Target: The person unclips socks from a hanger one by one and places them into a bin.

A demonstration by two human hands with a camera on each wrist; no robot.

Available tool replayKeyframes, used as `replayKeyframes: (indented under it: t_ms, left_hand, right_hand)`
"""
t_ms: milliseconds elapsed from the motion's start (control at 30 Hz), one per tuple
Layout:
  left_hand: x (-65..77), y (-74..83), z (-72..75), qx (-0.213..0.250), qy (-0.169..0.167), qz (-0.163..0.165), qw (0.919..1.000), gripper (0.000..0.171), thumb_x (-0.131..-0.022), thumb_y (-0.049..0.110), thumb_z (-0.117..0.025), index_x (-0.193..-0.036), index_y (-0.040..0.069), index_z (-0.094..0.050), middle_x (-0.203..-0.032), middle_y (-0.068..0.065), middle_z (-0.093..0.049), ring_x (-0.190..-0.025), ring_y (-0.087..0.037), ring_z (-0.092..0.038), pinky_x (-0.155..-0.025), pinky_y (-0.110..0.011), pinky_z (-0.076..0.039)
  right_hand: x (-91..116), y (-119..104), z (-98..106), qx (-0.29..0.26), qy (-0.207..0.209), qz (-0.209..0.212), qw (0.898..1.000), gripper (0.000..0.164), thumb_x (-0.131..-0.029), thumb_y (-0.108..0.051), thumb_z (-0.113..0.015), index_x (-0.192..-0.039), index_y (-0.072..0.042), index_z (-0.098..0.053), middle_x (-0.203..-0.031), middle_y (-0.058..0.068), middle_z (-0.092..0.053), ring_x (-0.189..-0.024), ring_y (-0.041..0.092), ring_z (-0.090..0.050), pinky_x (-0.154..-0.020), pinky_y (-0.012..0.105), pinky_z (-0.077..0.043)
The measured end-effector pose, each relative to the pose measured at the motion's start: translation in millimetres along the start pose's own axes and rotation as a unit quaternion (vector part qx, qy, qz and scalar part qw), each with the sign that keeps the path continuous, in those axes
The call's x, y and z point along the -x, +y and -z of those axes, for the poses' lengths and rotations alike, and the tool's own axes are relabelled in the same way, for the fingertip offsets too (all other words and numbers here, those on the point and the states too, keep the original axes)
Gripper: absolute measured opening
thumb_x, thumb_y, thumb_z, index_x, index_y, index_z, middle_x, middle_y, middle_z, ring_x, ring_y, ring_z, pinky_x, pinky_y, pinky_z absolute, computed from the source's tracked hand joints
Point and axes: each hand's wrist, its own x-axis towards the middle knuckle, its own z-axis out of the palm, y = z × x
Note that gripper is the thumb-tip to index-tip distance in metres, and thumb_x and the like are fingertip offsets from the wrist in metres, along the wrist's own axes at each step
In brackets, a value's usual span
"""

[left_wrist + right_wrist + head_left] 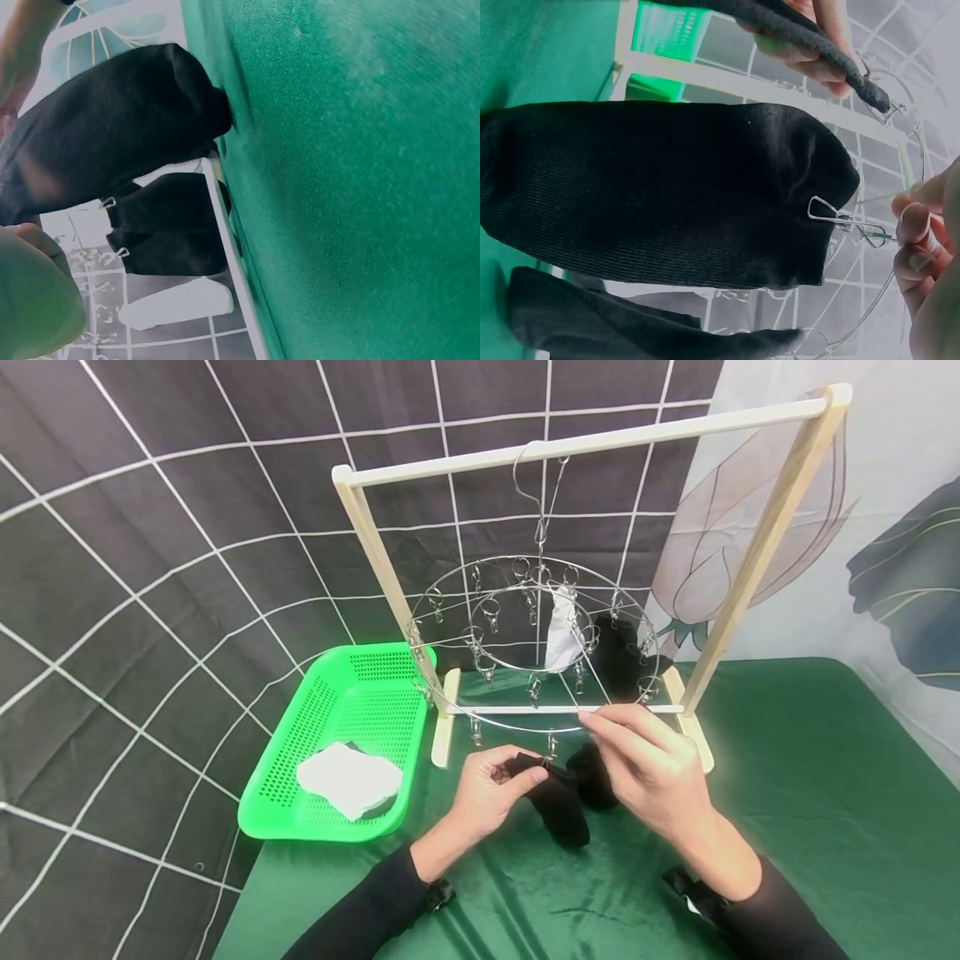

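A round wire clip hanger (495,722) hangs by its hook from a wooden stand (600,439). At its front edge my left hand (487,789) pinches the top of a black sock (561,814), right by a small metal clip (552,745). My right hand (652,768) pinches the hanger's wire at the front right with thumb and fingertips. Beside that hand, in the right wrist view, another black sock (667,195) hangs from a metal clip (840,216). Farther back, a white sock (562,631) and dark socks (622,652) hang from the hanger.
A green plastic basket (281,768) stands left of the stand, with white folded cloth (348,779) and something dark under it. Green cloth (810,810) covers the table. Several unused clips dangle around the rings. A dark grid-patterned curtain (225,493) hangs behind.
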Motion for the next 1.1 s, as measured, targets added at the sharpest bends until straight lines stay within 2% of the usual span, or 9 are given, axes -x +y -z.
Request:
replayKeyframes:
  t_ms: [133, 233, 300, 433, 500, 600, 833, 967, 1100]
  left_hand:
    - [0.7, 3.2, 1.0, -0.015, 0.007, 0.004, 0.9999, 0.013, -0.082, 0.000, -0.072, -0.094, -0.002, -0.071, -0.083, -0.018, -0.069, -0.067, -0.007, -0.060, -0.058, -0.027, -0.053]
    - [0.8, 3.6, 1.8, -0.019, 0.006, 0.001, 0.9998, 0.013, -0.082, 0.001, -0.072, -0.094, -0.002, -0.071, -0.083, -0.017, -0.070, -0.067, -0.007, -0.060, -0.057, -0.028, -0.053]
    - [1.3, 3.9, 2.3, -0.019, 0.005, -0.005, 0.9998, 0.012, -0.082, 0.000, -0.071, -0.094, -0.002, -0.071, -0.083, -0.017, -0.069, -0.067, -0.007, -0.060, -0.057, -0.029, -0.054]
    - [2.8, 4.7, 2.7, -0.016, 0.000, -0.017, 0.9997, 0.011, -0.082, -0.003, -0.070, -0.093, -0.002, -0.071, -0.082, -0.016, -0.069, -0.068, -0.008, -0.061, -0.057, -0.029, -0.054]
    - [3.1, 5.3, 2.3, -0.013, -0.004, -0.021, 0.9997, 0.011, -0.082, -0.003, -0.070, -0.093, -0.001, -0.071, -0.082, -0.015, -0.069, -0.068, -0.008, -0.062, -0.057, -0.029, -0.054]
    - [2.8, 5.5, 1.4, -0.011, -0.011, -0.030, 0.9994, 0.012, -0.082, -0.003, -0.070, -0.093, -0.001, -0.071, -0.082, -0.014, -0.070, -0.068, -0.009, -0.062, -0.056, -0.031, -0.054]
    - [3.4, 5.5, 1.8, -0.016, -0.017, -0.027, 0.9994, 0.012, -0.082, -0.001, -0.071, -0.094, -0.001, -0.071, -0.081, -0.012, -0.070, -0.067, -0.010, -0.061, -0.057, -0.032, -0.054]
    - [5.8, 4.7, 1.3, -0.019, -0.020, -0.018, 0.9995, 0.014, -0.082, 0.002, -0.072, -0.096, -0.001, -0.071, -0.083, -0.011, -0.070, -0.069, -0.009, -0.061, -0.058, -0.032, -0.055]
    - [9.9, 4.3, 1.8, -0.034, -0.021, -0.018, 0.9990, 0.011, -0.082, 0.001, -0.071, -0.093, 0.000, -0.071, -0.080, -0.010, -0.070, -0.066, -0.006, -0.059, -0.054, -0.029, -0.053]
  right_hand:
    - [1.9, -0.5, -2.2, 0.020, 0.051, 0.011, 0.998, 0.014, -0.082, -0.008, -0.067, -0.090, -0.002, -0.076, -0.085, 0.015, -0.069, -0.067, 0.024, -0.060, -0.068, 0.028, -0.045]
    - [5.6, -1.7, -5.7, 0.013, 0.082, 0.020, 0.996, 0.012, -0.080, -0.010, -0.069, -0.083, 0.000, -0.075, -0.078, 0.014, -0.068, -0.062, 0.023, -0.059, -0.065, 0.029, -0.045]
    - [9.1, -3.5, -9.0, -0.008, 0.068, 0.028, 0.997, 0.012, -0.080, -0.010, -0.070, -0.082, 0.000, -0.075, -0.075, 0.012, -0.067, -0.062, 0.022, -0.060, -0.061, 0.026, -0.048]
    - [16.8, -9.3, -17.8, -0.036, -0.005, 0.036, 0.999, 0.016, -0.083, -0.012, -0.071, -0.092, 0.000, -0.074, -0.082, 0.011, -0.069, -0.064, 0.017, -0.064, -0.055, 0.024, -0.051]
    - [19.3, -13.2, -21.4, -0.050, -0.028, 0.018, 0.998, 0.018, -0.082, -0.011, -0.072, -0.097, -0.001, -0.073, -0.088, 0.011, -0.070, -0.069, 0.018, -0.066, -0.057, 0.023, -0.052]
    - [19.8, -17.8, -24.2, -0.081, -0.037, -0.025, 0.996, 0.021, -0.078, -0.003, -0.075, -0.098, -0.002, -0.073, -0.091, 0.012, -0.071, -0.074, 0.020, -0.068, -0.059, 0.021, -0.051]
    - [18.8, -18.2, -28.1, -0.165, -0.019, -0.107, 0.980, 0.026, -0.066, 0.013, -0.077, -0.088, -0.001, -0.074, -0.083, 0.012, -0.070, -0.058, 0.009, -0.053, -0.047, 0.015, -0.038]
    - [18.4, -19.7, -29.3, -0.188, -0.010, -0.129, 0.974, 0.027, -0.065, 0.017, -0.074, -0.085, -0.002, -0.073, -0.080, 0.012, -0.070, -0.060, 0.010, -0.055, -0.047, 0.015, -0.038]
    - [18.3, -21.3, -29.6, -0.192, -0.006, -0.132, 0.972, 0.028, -0.064, 0.019, -0.073, -0.084, -0.001, -0.073, -0.080, 0.013, -0.070, -0.063, 0.013, -0.060, -0.049, 0.016, -0.041]
